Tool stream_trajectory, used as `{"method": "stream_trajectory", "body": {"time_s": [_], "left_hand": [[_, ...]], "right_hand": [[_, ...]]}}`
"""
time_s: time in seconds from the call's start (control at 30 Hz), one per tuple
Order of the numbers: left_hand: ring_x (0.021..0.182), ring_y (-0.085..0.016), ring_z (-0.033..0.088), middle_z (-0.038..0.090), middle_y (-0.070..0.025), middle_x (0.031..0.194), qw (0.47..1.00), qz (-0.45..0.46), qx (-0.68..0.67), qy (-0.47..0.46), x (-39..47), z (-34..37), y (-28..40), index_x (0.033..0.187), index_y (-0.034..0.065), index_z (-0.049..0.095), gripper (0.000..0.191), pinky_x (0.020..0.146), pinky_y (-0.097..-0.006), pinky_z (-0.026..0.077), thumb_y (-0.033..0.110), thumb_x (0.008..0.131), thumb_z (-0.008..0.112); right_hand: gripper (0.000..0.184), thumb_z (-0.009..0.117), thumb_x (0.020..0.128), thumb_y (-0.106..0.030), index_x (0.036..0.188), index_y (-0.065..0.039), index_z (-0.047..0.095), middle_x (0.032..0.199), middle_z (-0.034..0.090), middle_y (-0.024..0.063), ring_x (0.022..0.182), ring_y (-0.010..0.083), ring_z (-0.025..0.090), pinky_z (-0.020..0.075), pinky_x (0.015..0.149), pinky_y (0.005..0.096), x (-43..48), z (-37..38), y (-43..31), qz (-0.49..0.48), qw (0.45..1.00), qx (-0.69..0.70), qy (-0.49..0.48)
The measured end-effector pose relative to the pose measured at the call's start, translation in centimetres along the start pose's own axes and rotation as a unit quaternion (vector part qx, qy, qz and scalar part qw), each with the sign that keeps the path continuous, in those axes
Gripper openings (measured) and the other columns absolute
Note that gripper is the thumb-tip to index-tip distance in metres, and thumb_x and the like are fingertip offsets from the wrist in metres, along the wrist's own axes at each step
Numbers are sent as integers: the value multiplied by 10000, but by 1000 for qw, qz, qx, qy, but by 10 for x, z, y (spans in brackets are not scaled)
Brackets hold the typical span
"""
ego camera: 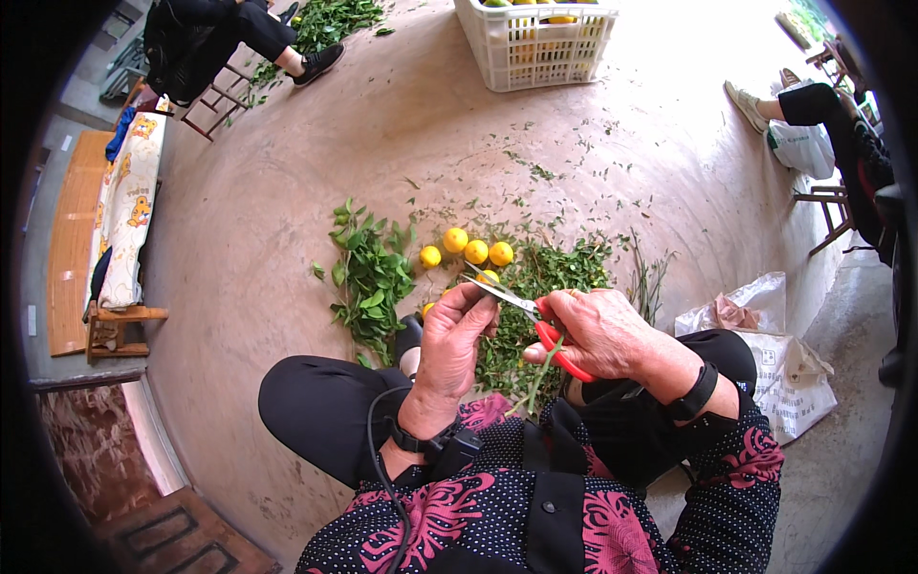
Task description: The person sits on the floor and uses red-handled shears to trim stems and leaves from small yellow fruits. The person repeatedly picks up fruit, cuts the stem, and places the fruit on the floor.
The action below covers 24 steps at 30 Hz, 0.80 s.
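Observation:
My right hand [599, 333] grips red-handled scissors [549, 344], their blades apart and pointing to the upper left. A thin green stem [534, 384] hangs beneath the same hand, by the handles. Close to the blades, my left hand [459, 337] has its thumb and fingers pinched together; whatever may be between them is hidden. Several yellow citrus fruits [475, 251] lie on the floor just beyond. Left of them is a bunch of leafy green sprigs [373, 276], and to the right spreads a heap of cut leaves and twigs [563, 276].
Farther off stands a white plastic crate [541, 54] of yellow and green fruit. Seated people's legs show at upper left [287, 50] and upper right [810, 107]. A printed sack [785, 380] lies by my right knee. At left is a cloth-covered bench [129, 215].

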<state>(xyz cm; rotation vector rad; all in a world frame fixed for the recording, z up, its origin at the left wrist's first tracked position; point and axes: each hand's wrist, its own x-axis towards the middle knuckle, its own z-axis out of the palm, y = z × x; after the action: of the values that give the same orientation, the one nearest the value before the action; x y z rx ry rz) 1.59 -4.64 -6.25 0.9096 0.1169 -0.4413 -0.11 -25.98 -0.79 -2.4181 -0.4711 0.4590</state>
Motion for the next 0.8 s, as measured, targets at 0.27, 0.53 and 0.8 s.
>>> {"method": "stream_trajectory", "body": {"time_s": [0.27,0.53,0.8], "left_hand": [[722,-96,606,665,-33,843,1000,2,2,17,0,-2,-2,1064,24,650,138,680,-228,501,37,928,629],[698,-57,532,628,13,816,999,20,22,41,2,-1,0,1098,38,647,162,639,-208,426,88,945,625],[700,-90,568,640,-18,826,1000,20,-7,14,3,-2,0,1073,39,632,139,648,-224,464,75,939,632]], "right_hand": [[553,613,862,-585,838,-32,593,703,638,158,660,358,658,508,590,456,0,4,3,-7,999,-26,19],[549,645,850,-559,890,-12,610,718,640,165,663,353,658,505,589,451,-1,4,6,-10,999,-22,38],[698,618,809,-660,1103,-28,590,935,642,151,840,307,657,455,752,421,-4,11,8,-2,996,-71,45]]}}
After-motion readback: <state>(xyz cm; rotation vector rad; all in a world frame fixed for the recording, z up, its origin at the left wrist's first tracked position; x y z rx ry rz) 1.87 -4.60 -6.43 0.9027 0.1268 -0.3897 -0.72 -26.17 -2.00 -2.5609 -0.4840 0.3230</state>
